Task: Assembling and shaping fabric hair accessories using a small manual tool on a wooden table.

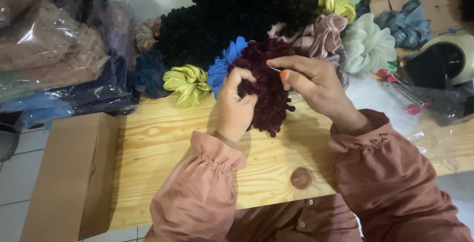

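- Right now the fluffy maroon scrunchie [266, 86] sits gripped between both hands above the bench [163, 143], apparently mid-stitch.
- Left hand [236, 104] is curled around its edge; right hand [311, 81] pinches a thin needle [274, 69].
- Beyond the hands, finished-looking scrunchies [316, 34] are heaped.

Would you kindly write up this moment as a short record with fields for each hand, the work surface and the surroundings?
left hand: grips the dark maroon fuzzy scrunchie
right hand: pinches a thin needle at the scrunchie's top
surface: pale wooden table
behind: yellow-green satin scrunchie, blue scrunchie, white scrunchie, black fuzzy pile
far left: bagged fabric
left edge: cardboard box
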